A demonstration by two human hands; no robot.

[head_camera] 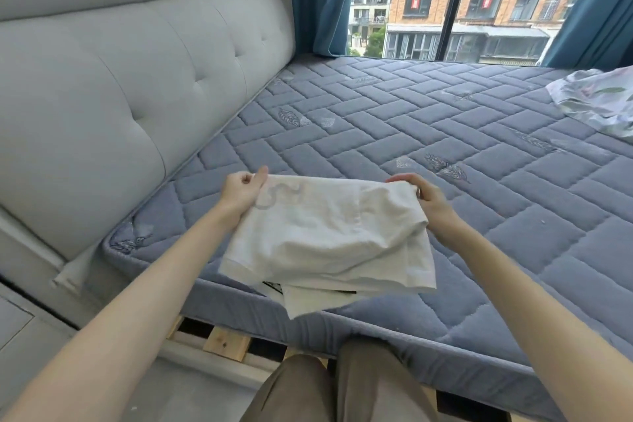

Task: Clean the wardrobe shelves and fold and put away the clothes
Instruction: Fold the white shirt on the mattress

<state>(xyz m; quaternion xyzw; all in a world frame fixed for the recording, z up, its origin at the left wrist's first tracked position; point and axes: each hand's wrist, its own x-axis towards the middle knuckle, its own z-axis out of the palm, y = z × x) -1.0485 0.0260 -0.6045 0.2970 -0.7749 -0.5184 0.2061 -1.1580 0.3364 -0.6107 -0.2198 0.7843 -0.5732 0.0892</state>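
Two hands hold one white garment (329, 236) over the near edge of the mattress (428, 134): the left hand (241, 190) is pinched shut on its far left corner, the right hand (430, 202) is closed on the far right corner, and the cloth hangs from them toward the person, already doubled, with a lower layer and a dark-edged tag or print showing beneath. The step in hand looks like folding, part way through. The next move probably calls for laying the garment flat on the mattress, or bringing the two held corners together for another fold, keeping the edges aligned so the layers do not slip. A faint grey curling mark shows through near the left hand; it cannot be read. A patterned cloth (599, 99) lies well apart at the far right.
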